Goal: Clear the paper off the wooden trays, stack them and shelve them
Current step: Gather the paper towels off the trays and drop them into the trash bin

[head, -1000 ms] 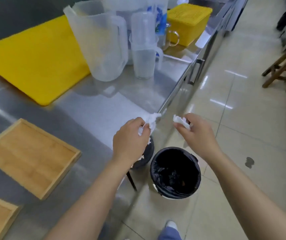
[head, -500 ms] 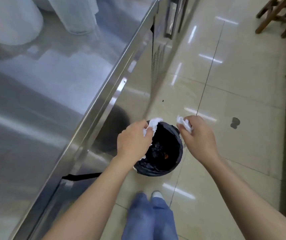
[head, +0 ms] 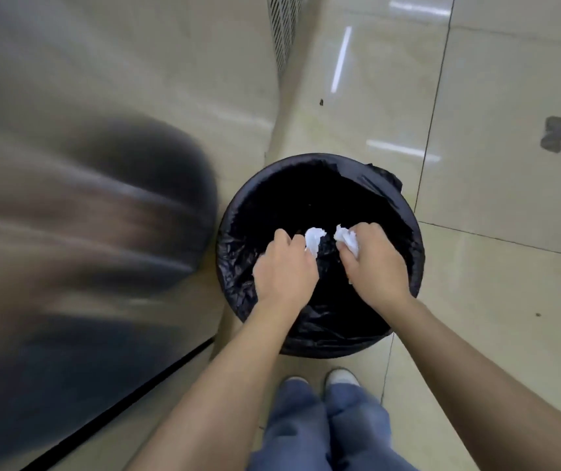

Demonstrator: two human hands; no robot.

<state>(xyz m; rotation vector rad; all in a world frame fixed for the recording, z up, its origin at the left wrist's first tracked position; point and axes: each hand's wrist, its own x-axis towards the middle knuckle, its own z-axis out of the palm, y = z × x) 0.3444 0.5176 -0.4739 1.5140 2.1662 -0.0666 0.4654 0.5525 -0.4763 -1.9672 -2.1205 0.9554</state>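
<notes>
Head view, looking straight down. Left hand [head: 286,270] and right hand [head: 376,266] are both over the open black-lined bin [head: 238,266], each closed on a crumpled white paper wad [head: 315,241] [head: 349,241]. Bin stands on tiled floor [head: 496,266], just beside the blurred steel cabinet front [head: 85,164].

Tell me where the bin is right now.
In the head view, the bin stands on the floor just ahead of the person's shoes, right of the steel cabinet, under both hands.

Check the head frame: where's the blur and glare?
Head view: steel cabinet front at left is motion-smeared; glare streaks on the floor tiles; bin interior is crushed black; both hands, left and right, and their paper wads stay fairly sharp.
</notes>
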